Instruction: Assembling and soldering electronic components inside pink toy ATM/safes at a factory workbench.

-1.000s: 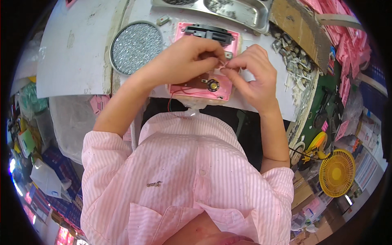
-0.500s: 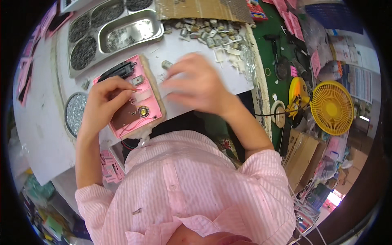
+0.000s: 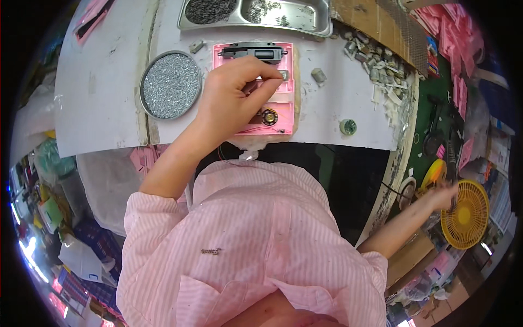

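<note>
A pink plastic housing [image 3: 283,103] with a black part at its top and a small round speaker [image 3: 268,116] lies on the white worktable [image 3: 103,82]. My left hand [image 3: 234,95] rests over the housing, its fingertips pinched on a small metal piece near the housing's upper right. My right hand [image 3: 442,197] is stretched far out to the right, beside a yellow fan [image 3: 464,214]; it is blurred and what it holds cannot be made out.
A round tin of small silver screws [image 3: 170,84] sits left of the housing. A metal tray [image 3: 256,12] with divided compartments of small parts stands at the back. Loose grey parts [image 3: 376,71] and a small round cap [image 3: 348,127] lie at right.
My right hand left the housing and swung out to the right toward the yellow fan. My left hand stayed on the housing. The view has shifted.
</note>
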Motion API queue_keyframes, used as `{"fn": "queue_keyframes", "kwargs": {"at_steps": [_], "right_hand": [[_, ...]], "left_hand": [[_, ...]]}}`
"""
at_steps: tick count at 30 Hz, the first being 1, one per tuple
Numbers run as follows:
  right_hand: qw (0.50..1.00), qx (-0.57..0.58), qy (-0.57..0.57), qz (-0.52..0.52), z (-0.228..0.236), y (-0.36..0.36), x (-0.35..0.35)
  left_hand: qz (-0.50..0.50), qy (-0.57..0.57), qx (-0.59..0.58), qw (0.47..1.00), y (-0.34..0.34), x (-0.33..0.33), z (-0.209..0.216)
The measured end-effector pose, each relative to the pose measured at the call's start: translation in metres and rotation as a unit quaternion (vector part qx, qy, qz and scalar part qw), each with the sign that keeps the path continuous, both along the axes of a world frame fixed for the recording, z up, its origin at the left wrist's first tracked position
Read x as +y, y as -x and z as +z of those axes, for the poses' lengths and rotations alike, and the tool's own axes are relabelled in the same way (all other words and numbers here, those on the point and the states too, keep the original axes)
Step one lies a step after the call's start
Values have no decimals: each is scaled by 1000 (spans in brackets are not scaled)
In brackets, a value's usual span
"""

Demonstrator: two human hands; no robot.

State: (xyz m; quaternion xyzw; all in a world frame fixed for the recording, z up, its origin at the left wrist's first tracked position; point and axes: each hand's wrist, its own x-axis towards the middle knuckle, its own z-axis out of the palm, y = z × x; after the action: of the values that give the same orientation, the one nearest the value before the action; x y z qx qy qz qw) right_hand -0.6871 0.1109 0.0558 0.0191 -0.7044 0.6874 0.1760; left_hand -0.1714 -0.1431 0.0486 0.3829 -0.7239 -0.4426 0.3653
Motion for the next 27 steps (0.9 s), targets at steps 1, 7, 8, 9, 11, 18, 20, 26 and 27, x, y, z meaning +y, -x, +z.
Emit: {"fn": "queue_keyframes", "kwargs": {"at_steps": [1,7,8,9,11,18,20,26,27], "right_hand": [[998,27,50,-21,13,-8,11],[925,-97,224,292,36,-85,46],[928,-146,199,278,36,-123,18],[913,-139,169,346,24,-143,2],[876,-119,145,445,4,-187,-33],[774,-56,-57,628,-35,-290,-108],[748,-21,-54,661,-32,-299,-122],[740,-10,-65,670,-33,-299,-126],[738,-3,-66,671,-33,-299,-126]], "left_hand": [[12,15,4,1000,-1,0,-2],[44,247,-135,959,3,-12,-19],[39,253,-153,955,6,-12,-22],[42,259,-163,951,7,-9,-23],[45,261,-175,948,8,-9,-27],[46,256,-169,951,9,-11,-30],[44,258,-166,951,10,-11,-29],[44,259,-159,952,8,-12,-31],[45,262,-164,950,9,-12,-31]]}}
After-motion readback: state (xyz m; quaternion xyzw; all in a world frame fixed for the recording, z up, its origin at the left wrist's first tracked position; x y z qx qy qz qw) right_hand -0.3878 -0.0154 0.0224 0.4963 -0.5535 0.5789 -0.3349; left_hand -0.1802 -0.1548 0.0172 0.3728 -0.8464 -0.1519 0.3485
